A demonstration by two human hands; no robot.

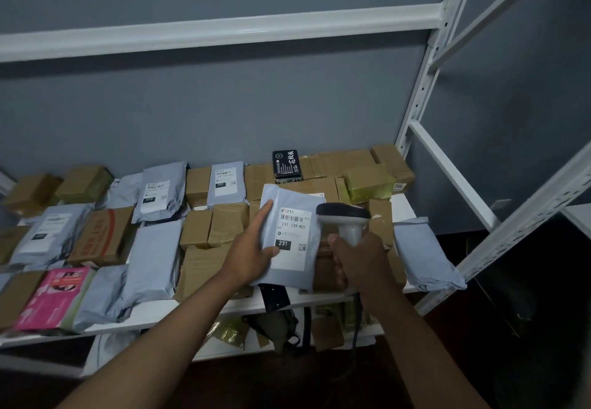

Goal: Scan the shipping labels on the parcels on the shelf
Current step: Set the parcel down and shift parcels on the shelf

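mailer: grey mailer (289, 236) is held tilted above the right half of the shelf (153, 312), label (292, 237) facing up
left hand (252, 256): left edge is pinched, thumb on top, forefinger straight
right hand (358, 263): wrapped round scanner (343, 216) handle
relation: scanner head just right of label, touching or overlapping mailer's right edge; long axis runs near-far
room: parcels packed left and far; upright (415, 111) at right

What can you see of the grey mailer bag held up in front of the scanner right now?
The grey mailer bag is a flat, soft plastic pouch held tilted above the boxes on the shelf. Its white shipping label faces the camera, with a barcode, "231 239-K01", a black "231" block and a small QR code. The left hand holds its left edge, thumb on the front. The scanner, gripped by the right hand, overlaps its right edge.
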